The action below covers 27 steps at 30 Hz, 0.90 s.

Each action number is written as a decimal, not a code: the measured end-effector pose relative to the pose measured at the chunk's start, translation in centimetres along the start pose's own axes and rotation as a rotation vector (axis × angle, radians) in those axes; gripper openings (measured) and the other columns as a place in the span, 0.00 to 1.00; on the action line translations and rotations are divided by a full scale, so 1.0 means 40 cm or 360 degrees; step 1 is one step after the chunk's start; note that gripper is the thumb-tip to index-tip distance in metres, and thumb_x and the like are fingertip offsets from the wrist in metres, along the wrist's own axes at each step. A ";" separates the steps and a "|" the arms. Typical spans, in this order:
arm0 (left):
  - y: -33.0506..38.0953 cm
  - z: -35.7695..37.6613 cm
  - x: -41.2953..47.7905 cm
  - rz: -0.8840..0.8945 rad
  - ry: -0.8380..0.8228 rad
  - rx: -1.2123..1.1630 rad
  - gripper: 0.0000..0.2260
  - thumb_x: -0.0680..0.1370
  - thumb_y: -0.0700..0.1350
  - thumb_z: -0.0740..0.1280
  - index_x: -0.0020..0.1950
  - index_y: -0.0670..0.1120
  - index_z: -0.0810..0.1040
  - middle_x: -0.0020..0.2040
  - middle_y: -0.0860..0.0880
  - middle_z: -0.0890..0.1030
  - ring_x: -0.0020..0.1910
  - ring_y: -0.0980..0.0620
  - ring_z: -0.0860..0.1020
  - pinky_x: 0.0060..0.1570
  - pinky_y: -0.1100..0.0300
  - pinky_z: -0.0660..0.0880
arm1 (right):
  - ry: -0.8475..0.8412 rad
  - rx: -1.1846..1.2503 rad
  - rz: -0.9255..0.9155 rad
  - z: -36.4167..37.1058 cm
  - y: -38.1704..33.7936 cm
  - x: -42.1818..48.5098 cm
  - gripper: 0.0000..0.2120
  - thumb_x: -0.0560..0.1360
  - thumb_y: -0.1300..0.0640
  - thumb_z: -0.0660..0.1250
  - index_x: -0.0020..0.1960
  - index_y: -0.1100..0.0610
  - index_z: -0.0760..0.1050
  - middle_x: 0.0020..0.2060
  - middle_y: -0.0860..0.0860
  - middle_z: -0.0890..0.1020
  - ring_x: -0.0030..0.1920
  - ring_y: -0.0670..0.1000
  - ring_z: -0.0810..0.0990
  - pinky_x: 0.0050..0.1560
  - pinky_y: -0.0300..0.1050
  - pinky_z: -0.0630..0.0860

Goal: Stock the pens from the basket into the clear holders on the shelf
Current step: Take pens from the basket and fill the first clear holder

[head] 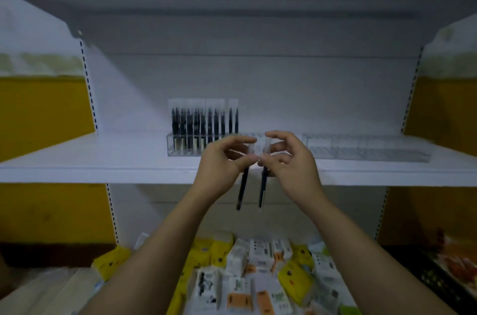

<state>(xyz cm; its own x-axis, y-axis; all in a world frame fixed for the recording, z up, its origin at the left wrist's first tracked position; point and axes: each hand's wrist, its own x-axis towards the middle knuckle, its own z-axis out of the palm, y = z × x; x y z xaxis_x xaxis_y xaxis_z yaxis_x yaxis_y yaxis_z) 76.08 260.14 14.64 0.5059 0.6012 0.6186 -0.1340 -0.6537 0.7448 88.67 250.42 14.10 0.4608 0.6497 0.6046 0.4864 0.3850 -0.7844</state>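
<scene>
1. Our left hand [222, 159] pinches a dark pen [242, 189] between thumb and fingertips; its clear cap sits at the fingers and the barrel hangs below them.
2. Our right hand [289, 159] grips a second pen [262, 189] the same way, just beside the first, and the thumb tips nearly meet.
3. Behind the fingers, a clear holder [180, 145] on the white shelf [103, 159] carries a row of upright pens [204, 122].
4. Right of the fingers, another clear holder [366, 147] looks unfilled.
</scene>
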 end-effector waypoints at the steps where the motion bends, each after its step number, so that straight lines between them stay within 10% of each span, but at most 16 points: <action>1: 0.012 -0.008 0.021 -0.0006 -0.0002 0.0009 0.11 0.72 0.42 0.75 0.51 0.54 0.82 0.45 0.50 0.83 0.42 0.53 0.83 0.45 0.54 0.82 | 0.0002 -0.0020 -0.0027 0.002 -0.010 0.019 0.20 0.75 0.62 0.71 0.62 0.46 0.72 0.46 0.50 0.78 0.42 0.49 0.84 0.45 0.49 0.83; 27: 0.019 -0.103 0.424 0.0223 0.0288 0.0398 0.08 0.71 0.43 0.75 0.48 0.51 0.80 0.43 0.55 0.83 0.41 0.61 0.82 0.45 0.68 0.79 | 0.0202 0.0023 -0.0250 0.090 0.035 0.458 0.16 0.73 0.63 0.73 0.54 0.50 0.72 0.42 0.46 0.79 0.43 0.49 0.82 0.45 0.54 0.83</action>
<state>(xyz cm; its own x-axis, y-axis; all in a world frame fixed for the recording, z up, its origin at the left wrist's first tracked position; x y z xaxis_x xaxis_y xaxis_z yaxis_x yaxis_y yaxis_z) 81.05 271.73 26.72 0.3351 0.5546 0.7617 0.0330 -0.8148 0.5787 95.13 265.23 23.57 0.4705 0.4935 0.7314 0.5492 0.4850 -0.6806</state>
